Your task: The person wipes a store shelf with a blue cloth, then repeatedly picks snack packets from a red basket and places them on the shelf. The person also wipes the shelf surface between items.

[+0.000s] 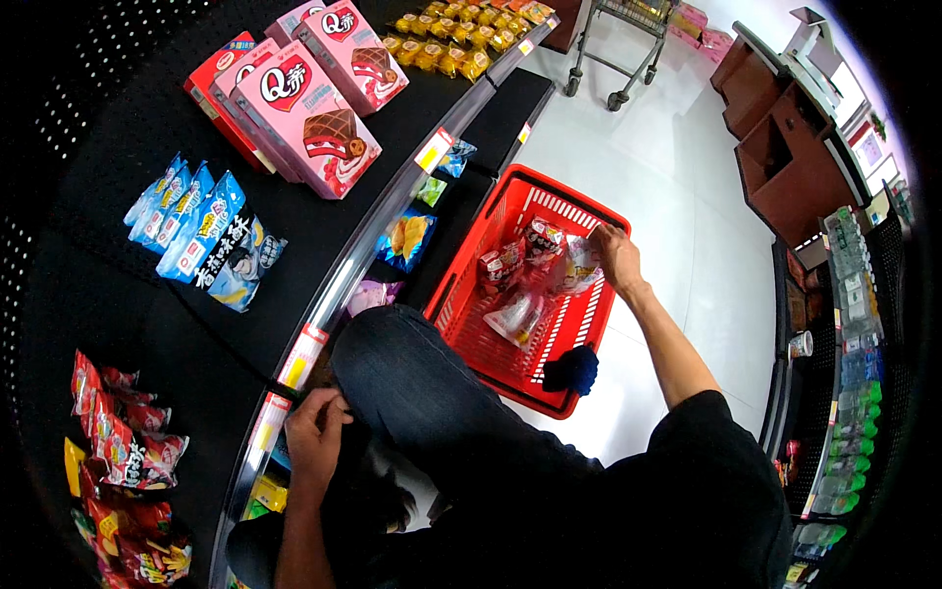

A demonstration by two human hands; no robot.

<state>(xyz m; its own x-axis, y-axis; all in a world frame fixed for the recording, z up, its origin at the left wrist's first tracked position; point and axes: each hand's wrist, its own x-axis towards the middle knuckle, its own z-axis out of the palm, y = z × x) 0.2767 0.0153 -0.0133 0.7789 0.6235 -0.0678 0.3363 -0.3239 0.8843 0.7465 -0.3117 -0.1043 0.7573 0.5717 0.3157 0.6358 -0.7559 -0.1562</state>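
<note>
My right hand (618,258) reaches over the right rim of a red plastic shopping basket (508,368), fingers by a clear and white snack packet (580,266). Whether they grip the packet or the rim is not plain. Red snack packets (544,241) and a clear packet with white contents (515,316) lie in the basket. A dark blue bunched thing (572,369) sits at its near right corner. My left hand (318,427) is beside my bent knee at the shelf's front edge, fingers curled, palm hidden; nothing shows in it.
The black shelf (221,324) on my left holds pink cake boxes (305,118), blue snack bags (213,243), red snack bags (129,434) and yellow packets (441,37). A cart (622,44) stands ahead. On the right are brown counters (798,147) and shelved bottles (846,442).
</note>
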